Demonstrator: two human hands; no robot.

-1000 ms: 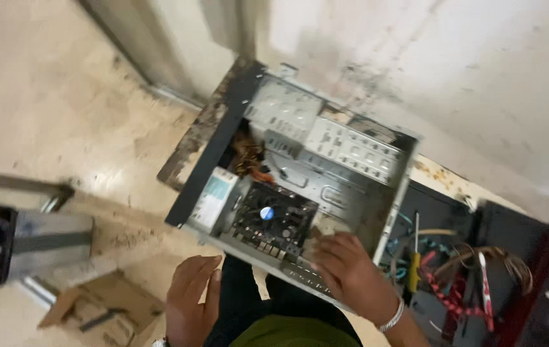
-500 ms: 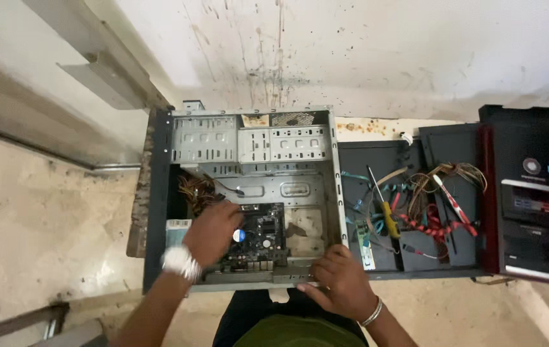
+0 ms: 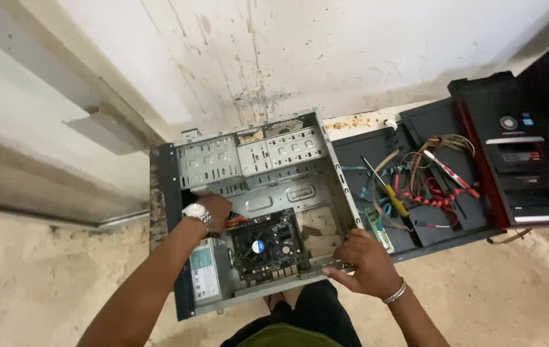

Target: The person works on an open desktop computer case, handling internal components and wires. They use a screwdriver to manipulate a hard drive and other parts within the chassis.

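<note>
While the open computer case [image 3: 268, 193] lies flat on the floor by the wall, both hands are on it. The left hand [image 3: 213, 209] (with a silver watch [image 3: 197, 213] on the wrist) reaches deep inside, near the left wall of the case, where orange wires [image 3: 237, 222] show just beside it. Its fingers are curled in, but I cannot tell if they grip anything. The right hand [image 3: 367, 263] rests on the near right corner of the case, with its fingers spread out along the bottom edge; it has a thin bracelet [image 3: 395, 293] on the wrist.

Inside the case sits a dark board [image 3: 268, 247] with a round fan in the middle. A grey power box [image 3: 205, 273] sits just left of the board.

To the right of the case lies a black side panel [image 3: 364, 144]. On it are a yellow screwdriver [image 3: 395, 199] and a heap of red and brown cables [image 3: 438, 186]. Farther right stands a black and red front cover [image 3: 518, 154].
</note>
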